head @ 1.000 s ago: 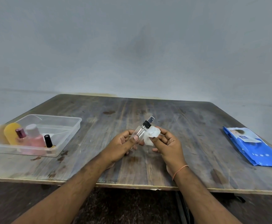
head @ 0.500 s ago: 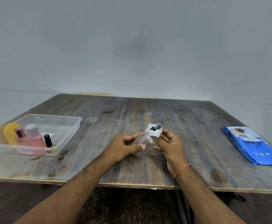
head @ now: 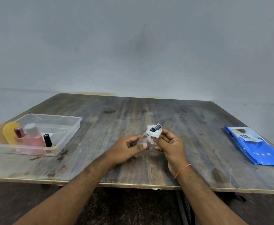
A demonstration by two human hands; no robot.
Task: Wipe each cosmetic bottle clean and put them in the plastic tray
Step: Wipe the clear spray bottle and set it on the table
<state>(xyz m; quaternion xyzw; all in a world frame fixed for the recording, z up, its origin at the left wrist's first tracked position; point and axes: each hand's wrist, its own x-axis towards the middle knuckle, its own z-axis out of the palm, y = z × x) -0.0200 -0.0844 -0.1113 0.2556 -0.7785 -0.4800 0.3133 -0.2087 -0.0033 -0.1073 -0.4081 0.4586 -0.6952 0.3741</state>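
Note:
A small clear spray bottle (head: pixel 144 137) with a black nozzle is held above the middle of the wooden table (head: pixel 190 127). My left hand (head: pixel 126 150) grips its clear body from below. My right hand (head: pixel 168 142) pinches a white wipe (head: pixel 155 134) wrapped around the black nozzle end. At the table's left stands a clear plastic tray (head: pixel 64 127) holding a yellow bottle (head: pixel 10 133), a pink bottle (head: pixel 33 137), a small bottle with a pink metallic cap (head: pixel 19 133) and a small black-capped bottle (head: pixel 47 140).
A blue pack of wipes (head: pixel 253 146) lies near the table's right edge. The table's front edge runs just below my wrists. A grey wall stands behind the table.
My right hand moved the wipe from the bottle's side up over the black nozzle. The bottle tilted a little lower in my left hand.

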